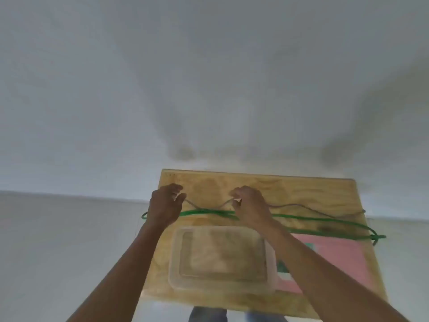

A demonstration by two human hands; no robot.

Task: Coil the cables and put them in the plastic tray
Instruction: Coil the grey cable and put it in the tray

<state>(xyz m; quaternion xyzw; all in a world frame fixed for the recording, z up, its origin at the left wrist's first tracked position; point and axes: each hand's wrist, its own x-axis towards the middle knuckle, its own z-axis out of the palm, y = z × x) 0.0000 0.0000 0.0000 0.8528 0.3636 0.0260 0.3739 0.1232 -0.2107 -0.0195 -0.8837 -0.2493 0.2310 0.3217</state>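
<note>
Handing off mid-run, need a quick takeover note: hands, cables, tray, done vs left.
Left hand and right hand each pinch the thin grey cable, a slack span hanging between the two grips; its tail trails right across the wooden board.
Green cable lies uncoiled across the board, ends overhanging both sides.
Plastic tray sits at the near edge, nothing in it.
Done: nothing coiled yet.
Left: coil grey, coil green, put both in the tray.
</note>
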